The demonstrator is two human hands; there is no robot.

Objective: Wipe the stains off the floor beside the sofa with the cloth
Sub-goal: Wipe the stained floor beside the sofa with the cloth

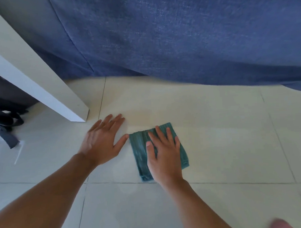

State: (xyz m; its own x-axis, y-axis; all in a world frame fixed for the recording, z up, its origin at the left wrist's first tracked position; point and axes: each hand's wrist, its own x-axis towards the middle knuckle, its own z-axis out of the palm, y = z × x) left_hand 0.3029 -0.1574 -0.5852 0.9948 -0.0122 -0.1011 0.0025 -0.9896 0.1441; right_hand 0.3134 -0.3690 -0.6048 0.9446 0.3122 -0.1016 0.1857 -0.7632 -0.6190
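Your two bare forearms are reaching in from the near edge, over pale floor tiles (217, 145) crossed by thin grout lines. At the near right corner a blurred, skin-toned shape is showing; what it is cannot be told.

Your right hand (163, 155) is lying flat on top of the cloth (139, 147), fingers spread and palm pressing down, pinching nothing. That cloth is a teal, ribbed, folded square lying on the floor just beyond a grout line, about the middle of the view, with its near left corner touching that line. Your hand is covering most of its right half, while its left strip and far edge are showing.

Your left hand (102, 142) is resting flat on the bare tile just left of the cloth, fingers extended and slightly fanned, holding nothing. Its thumb tip is sitting right at the cloth's far left corner; whether it is touching cannot be told.

No clear stains are showing on the tiles around the cloth.

Farther left, a white furniture leg (45, 91) is slanting down to the floor, its foot just beyond your left fingertips. Past it, at the left edge, dark straps (5, 125) are lying on the floor.

Across the far side, the blue fabric sofa (177, 42) is filling the view, its lower edge hanging over the tiles well beyond the cloth.
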